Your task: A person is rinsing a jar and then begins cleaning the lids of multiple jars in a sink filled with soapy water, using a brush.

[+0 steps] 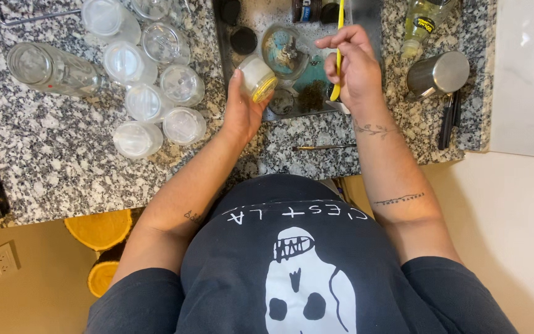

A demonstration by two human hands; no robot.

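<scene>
Small clear jar point(258, 78) tilted sideways over tray; thin yellow stick point(339, 43) upright.

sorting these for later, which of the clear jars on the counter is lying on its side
The tall glass jar at the far left of the group lies on its side; the smaller clear jars beside it all stand upright.

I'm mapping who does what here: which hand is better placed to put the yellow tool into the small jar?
Right, probably. The right hand already grips the yellow tool above the tray, close to the small jar, which the left hand holds tilted toward it.
</scene>
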